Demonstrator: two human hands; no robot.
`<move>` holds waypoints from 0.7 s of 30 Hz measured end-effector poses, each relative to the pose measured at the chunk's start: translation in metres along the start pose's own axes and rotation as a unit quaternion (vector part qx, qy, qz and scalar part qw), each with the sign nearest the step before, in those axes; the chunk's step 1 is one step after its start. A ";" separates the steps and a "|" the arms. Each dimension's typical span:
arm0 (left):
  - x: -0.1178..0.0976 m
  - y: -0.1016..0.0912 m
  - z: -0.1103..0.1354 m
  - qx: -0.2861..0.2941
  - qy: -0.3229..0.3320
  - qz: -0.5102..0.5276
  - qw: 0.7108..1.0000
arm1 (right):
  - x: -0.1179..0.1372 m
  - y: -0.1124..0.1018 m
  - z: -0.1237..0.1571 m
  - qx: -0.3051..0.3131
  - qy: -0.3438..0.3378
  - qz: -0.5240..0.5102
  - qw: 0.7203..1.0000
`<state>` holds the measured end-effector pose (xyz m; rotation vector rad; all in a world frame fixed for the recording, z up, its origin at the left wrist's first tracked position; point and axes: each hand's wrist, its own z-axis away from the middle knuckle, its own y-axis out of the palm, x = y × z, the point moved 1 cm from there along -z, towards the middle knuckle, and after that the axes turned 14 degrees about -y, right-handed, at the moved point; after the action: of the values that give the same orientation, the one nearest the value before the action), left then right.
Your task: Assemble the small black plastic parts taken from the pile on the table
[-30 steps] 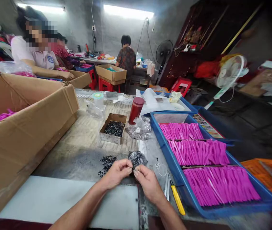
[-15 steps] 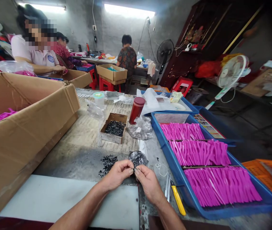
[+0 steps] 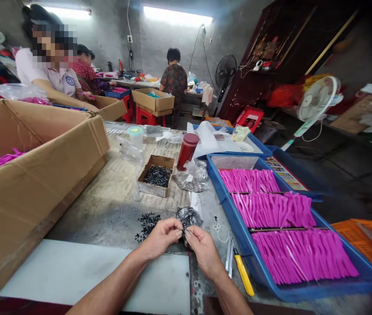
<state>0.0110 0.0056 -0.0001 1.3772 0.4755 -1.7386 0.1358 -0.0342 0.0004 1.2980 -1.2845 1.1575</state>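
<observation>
My left hand (image 3: 161, 237) and my right hand (image 3: 203, 250) meet fingertip to fingertip above the near table edge, both pinched shut on something too small to make out. Just beyond them lie a loose heap of small black parts (image 3: 147, 223) and a crumpled clear bag of dark parts (image 3: 188, 216). A white board (image 3: 84, 273) lies under my forearms.
A blue tray (image 3: 238, 227) of magenta strips sits to the right, a yellow-handled tool (image 3: 243, 273) beside it. A big cardboard box (image 3: 41, 175) stands at the left. Farther back are a small box of black parts (image 3: 156, 176) and a red bottle (image 3: 187, 151). Other people work behind.
My hands have barely shifted and stay pinched together. The person at the back left has moved an arm over their box.
</observation>
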 end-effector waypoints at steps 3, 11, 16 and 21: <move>0.001 0.000 0.000 0.000 -0.001 0.004 1.000 | -0.001 0.000 0.001 -0.006 -0.004 0.007 1.000; 0.001 0.000 0.000 0.001 0.000 0.002 1.000 | -0.004 0.002 -0.001 -0.011 -0.016 0.025 1.000; 0.002 -0.001 -0.001 -0.003 0.002 0.000 1.000 | -0.003 0.002 -0.001 -0.010 -0.016 0.024 1.000; 0.001 -0.001 -0.001 -0.010 0.002 0.004 1.000 | -0.002 0.003 -0.001 -0.016 -0.014 0.026 0.999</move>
<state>0.0104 0.0065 -0.0012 1.3672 0.4866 -1.7201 0.1328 -0.0326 -0.0016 1.2672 -1.3594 1.1538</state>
